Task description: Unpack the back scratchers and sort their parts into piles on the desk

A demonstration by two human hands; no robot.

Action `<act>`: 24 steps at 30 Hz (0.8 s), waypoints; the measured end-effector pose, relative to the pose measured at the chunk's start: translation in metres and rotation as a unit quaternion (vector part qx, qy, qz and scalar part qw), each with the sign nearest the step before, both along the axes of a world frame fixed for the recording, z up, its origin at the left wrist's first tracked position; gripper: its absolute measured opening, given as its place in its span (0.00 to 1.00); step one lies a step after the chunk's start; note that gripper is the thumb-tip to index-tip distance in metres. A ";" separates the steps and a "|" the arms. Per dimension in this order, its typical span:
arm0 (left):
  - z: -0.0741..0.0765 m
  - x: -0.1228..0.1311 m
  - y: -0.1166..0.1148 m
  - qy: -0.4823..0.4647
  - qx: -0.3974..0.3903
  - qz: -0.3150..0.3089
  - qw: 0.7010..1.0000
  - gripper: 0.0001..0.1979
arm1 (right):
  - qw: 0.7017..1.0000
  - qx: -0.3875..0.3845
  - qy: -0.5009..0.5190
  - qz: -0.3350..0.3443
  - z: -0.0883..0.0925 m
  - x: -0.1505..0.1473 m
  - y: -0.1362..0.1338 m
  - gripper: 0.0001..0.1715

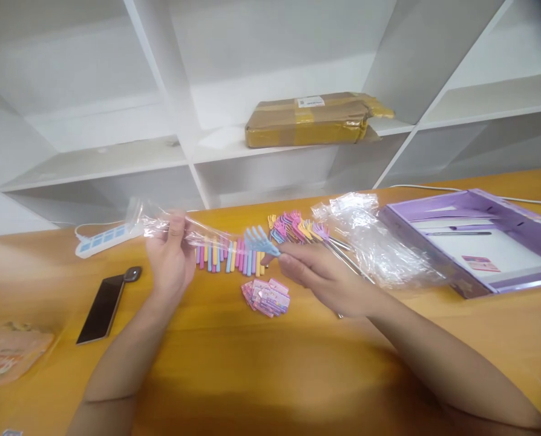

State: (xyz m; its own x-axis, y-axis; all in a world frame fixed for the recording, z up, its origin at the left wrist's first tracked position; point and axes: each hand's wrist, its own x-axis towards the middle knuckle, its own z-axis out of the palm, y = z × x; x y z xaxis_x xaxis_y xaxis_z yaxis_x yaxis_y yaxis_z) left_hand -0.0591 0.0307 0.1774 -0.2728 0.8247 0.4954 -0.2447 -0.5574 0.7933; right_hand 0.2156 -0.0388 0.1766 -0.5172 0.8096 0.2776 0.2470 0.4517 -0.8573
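Note:
A clear plastic sleeve (207, 234) is pinched in my left hand (170, 260) and stretches right toward a light blue claw-shaped back scratcher head (258, 240). My right hand (331, 275) grips that back scratcher just below its claw. Whether the claw sits inside the sleeve's end, I cannot tell. Behind both hands lies a row of pink, yellow, blue and purple handles (227, 259). More back scratchers (293, 227), with colored claws and metal rods, lie in a pile past my right hand, which partly hides them. Small printed pink cards (267, 297) lie heaped in front.
Crumpled clear plastic bags (365, 242) lie beside a purple open box (461, 281) on the right of the wooden table (234, 375). At left are a power strip (104, 239), a phone (100, 309) and an orange package (14, 354). A taped carton (307, 121) rests on the shelf.

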 end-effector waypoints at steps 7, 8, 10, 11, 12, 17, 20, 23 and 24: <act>0.001 0.001 -0.008 -0.056 -0.060 -0.049 0.995 0.21 | 0.996 0.040 -0.080 0.025 -0.002 -0.006 0.001 0.22; 0.000 0.003 -0.010 -0.049 -0.067 -0.057 0.995 0.21 | 0.996 0.036 -0.081 0.030 -0.004 -0.006 0.004 0.23; -0.001 0.006 -0.013 -0.037 -0.080 -0.074 0.993 0.21 | 0.995 0.017 -0.086 0.045 -0.009 -0.005 0.008 0.22; -0.002 0.007 -0.014 -0.035 -0.085 -0.081 0.992 0.21 | 0.995 0.003 -0.085 0.051 -0.011 -0.005 0.009 0.22; -0.003 0.008 -0.014 -0.036 -0.089 -0.087 0.992 0.21 | 0.995 -0.014 -0.081 0.054 -0.013 -0.005 0.011 0.22; -0.002 0.008 -0.014 -0.055 -0.098 -0.101 0.989 0.20 | 0.996 -0.079 -0.018 0.042 -0.021 -0.004 0.014 0.39; 0.000 0.008 -0.013 -0.060 -0.109 -0.104 0.987 0.21 | 0.996 -0.079 0.007 0.051 -0.024 -0.002 0.018 0.42; 0.001 0.008 -0.013 -0.059 -0.127 -0.125 0.982 0.21 | 0.995 -0.070 0.028 0.064 -0.025 0.000 0.021 0.40; 0.001 0.009 -0.014 -0.058 -0.135 -0.134 0.980 0.20 | 0.995 -0.070 0.029 0.063 -0.025 0.001 0.022 0.40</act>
